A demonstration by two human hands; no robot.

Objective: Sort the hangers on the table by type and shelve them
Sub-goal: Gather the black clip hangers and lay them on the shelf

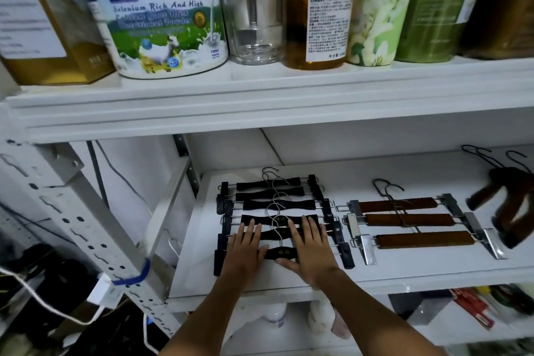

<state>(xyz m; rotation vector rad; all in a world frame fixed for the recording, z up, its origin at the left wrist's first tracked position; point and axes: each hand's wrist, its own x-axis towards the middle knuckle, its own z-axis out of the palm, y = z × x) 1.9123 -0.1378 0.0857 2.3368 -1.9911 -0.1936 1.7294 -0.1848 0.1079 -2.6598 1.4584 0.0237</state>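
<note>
left hand [245, 246] and right hand [310, 246] lay flat, fingers spread, pressing on the black clip hangers [277, 204] at the shelf's [404, 269] front left. step in hand: probably squaring this row. brown clip hangers [410, 220] lay just beside, rightward. next move likely calls for lifting both palms without dragging hooks. a third dark group [508, 205] at the right edge was blurred and cut off.

Milk powder tub [161, 23], clear glass jar [254, 9], amber bottle [329, 9], green canister [430, 9].
</note>
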